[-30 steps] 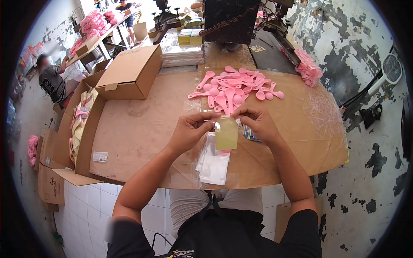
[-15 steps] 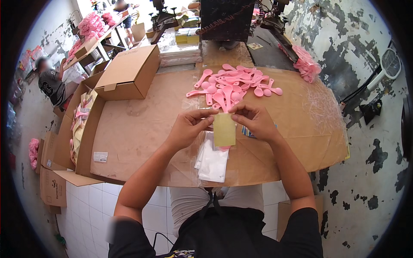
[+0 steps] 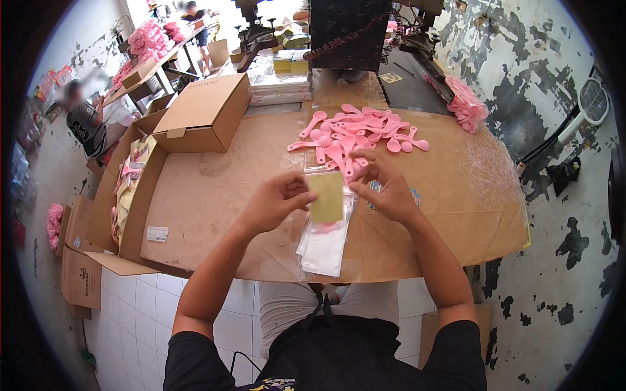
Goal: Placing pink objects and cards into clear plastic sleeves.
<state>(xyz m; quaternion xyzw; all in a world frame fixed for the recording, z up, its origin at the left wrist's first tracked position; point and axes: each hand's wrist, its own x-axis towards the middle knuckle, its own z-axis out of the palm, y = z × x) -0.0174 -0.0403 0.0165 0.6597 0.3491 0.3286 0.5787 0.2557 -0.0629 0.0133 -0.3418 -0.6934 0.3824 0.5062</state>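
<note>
My left hand [image 3: 277,201] pinches the left edge of a small clear plastic bag with a yellow-green card [image 3: 327,197] in it. A bit of pink [image 3: 331,227] shows at the card's lower edge; I cannot tell what it belongs to. My right hand [image 3: 386,189] is just right of the bag, thumb and forefinger apart, with nothing visibly held. Behind the fingers lies a pile of pink plastic spoons [image 3: 365,124]. Beneath the card, a stack of clear bags [image 3: 323,251] lies near the table's front edge. Small blue printed cards [image 3: 375,187] lie partly hidden by my right hand.
A closed cardboard box [image 3: 199,117] stands at the back left of the cardboard-covered table [image 3: 215,208]. Beside it, an open carton [image 3: 140,189] holds packed spoons and cards. A dark machine [image 3: 345,36] stands behind the pile. One person [image 3: 88,124] sits at far left; another stands farther back.
My left hand has moved the bagged card slightly left and down. My right hand has come off the bag's top edge, its fingers now spread apart.
</note>
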